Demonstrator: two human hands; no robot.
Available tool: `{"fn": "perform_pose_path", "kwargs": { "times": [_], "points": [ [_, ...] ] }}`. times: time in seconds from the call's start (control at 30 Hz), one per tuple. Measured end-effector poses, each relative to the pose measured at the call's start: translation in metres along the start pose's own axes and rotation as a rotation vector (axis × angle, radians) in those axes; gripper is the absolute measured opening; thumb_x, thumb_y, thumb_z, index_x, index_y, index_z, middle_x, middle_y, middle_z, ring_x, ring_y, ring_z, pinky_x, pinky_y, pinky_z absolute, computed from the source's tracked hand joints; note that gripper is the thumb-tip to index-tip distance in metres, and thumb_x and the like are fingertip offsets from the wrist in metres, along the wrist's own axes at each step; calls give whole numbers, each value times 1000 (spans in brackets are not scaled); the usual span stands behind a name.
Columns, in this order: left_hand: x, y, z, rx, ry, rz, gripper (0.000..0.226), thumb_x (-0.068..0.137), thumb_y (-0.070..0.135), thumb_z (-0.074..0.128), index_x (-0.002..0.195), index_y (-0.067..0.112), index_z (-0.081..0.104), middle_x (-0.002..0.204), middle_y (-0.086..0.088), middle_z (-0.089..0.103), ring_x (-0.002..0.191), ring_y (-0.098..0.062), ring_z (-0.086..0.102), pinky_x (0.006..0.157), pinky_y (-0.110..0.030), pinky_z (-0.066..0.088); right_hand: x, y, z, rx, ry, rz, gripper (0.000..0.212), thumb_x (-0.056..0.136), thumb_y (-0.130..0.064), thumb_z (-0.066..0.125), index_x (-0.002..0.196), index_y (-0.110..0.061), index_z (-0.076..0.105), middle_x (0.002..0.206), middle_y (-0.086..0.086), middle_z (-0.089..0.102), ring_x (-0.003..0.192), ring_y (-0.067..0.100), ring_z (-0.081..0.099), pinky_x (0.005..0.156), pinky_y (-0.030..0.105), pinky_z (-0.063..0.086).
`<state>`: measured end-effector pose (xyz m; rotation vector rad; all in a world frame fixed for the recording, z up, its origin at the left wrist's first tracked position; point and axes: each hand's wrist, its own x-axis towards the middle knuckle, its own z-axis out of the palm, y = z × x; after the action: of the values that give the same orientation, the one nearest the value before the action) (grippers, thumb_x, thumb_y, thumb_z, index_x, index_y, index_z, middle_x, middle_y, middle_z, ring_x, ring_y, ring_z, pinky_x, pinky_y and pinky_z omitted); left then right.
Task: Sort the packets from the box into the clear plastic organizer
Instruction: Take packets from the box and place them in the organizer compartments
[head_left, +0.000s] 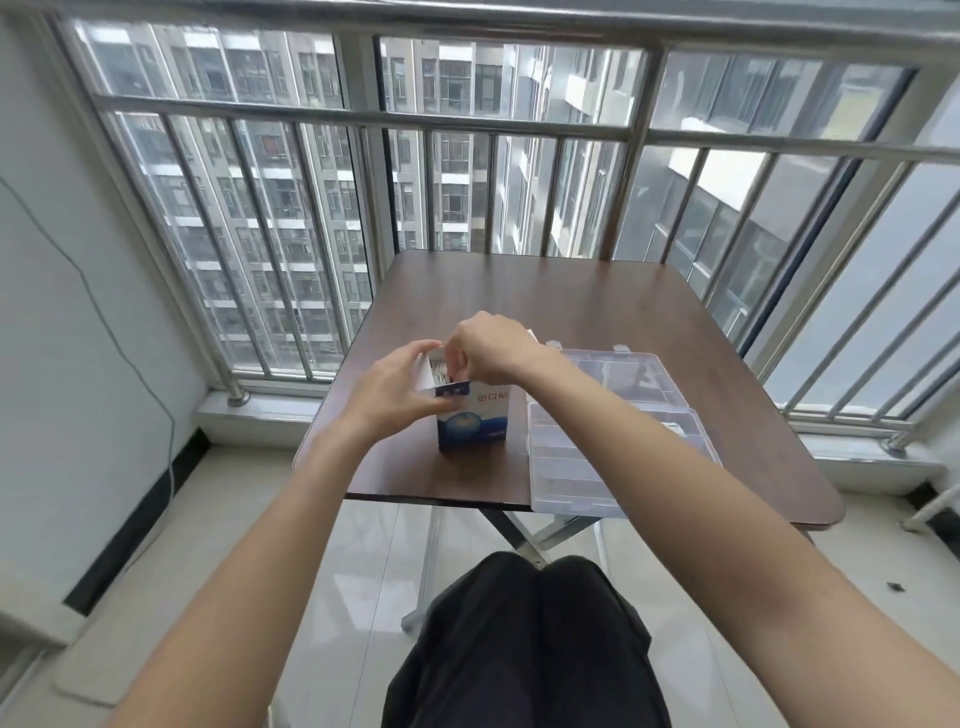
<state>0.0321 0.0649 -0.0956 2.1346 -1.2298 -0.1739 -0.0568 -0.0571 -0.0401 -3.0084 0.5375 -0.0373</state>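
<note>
Now left hand (387, 392) gripping box (472, 418), right hand (485, 349) seemingly pinching inside

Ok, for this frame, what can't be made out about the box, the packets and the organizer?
All in the head view:
- Packets in the blue-and-white box: count and print hidden by the right hand reaching into the open top.
- Whether the right fingers pinch a packet: hidden behind the hand.
- Clear plastic organizer: compartment contents partly covered by the right forearm, washed out by glare.
- Box's left side: covered by the left hand.
</note>
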Motion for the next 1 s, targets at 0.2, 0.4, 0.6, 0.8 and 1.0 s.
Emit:
{"fn": "perform_pose_path", "kwargs": {
  "times": [0.2, 0.4, 0.6, 0.8, 1.0],
  "points": [
    [2, -3, 2, 8, -3, 5, 77, 67, 45, 80, 133, 25, 46, 130, 2, 56, 119, -16, 50, 94, -30, 40, 4, -4, 3, -44, 70, 22, 15, 83, -11, 61, 96, -15, 69, 104, 10, 66, 92, 30, 62, 73, 35, 50],
    [2, -7, 4, 0, 6, -6, 80, 66, 49, 79, 134, 27, 45, 132, 3, 55, 121, -16, 48, 96, -31, 40, -4, 5, 1, -36, 108, -22, 19, 91, -30, 56, 103, -21, 68, 105, 5, 67, 94, 27, 62, 72, 34, 47],
    [2, -9, 6, -17, 20, 6, 79, 65, 49, 79, 133, 26, 46, 131, 4, 55, 120, -16, 50, 95, -31, 41, -5, 7, 5, -95, 112, -72, 24, 96, -33, 46, 94, -13, 59, 89, 1, 51, 79, 22, 51, 65, 34, 42],
    [3, -9, 6, -30, 26, 6, 76, 64, 50, 79, 129, 29, 48, 128, 7, 56, 117, -14, 51, 96, -36, 43, -2, 3, 9, -37, 141, -108, 17, 91, -18, 55, 108, -14, 58, 104, 8, 68, 91, 30, 62, 71, 37, 49],
    [2, -8, 5, -13, 20, 2, 79, 64, 53, 78, 132, 28, 46, 132, 7, 54, 120, -14, 49, 96, -34, 42, -1, 7, 9, -65, 167, -85, 22, 91, -25, 50, 99, -14, 68, 97, 5, 65, 92, 26, 60, 67, 34, 48]
  ]
}}
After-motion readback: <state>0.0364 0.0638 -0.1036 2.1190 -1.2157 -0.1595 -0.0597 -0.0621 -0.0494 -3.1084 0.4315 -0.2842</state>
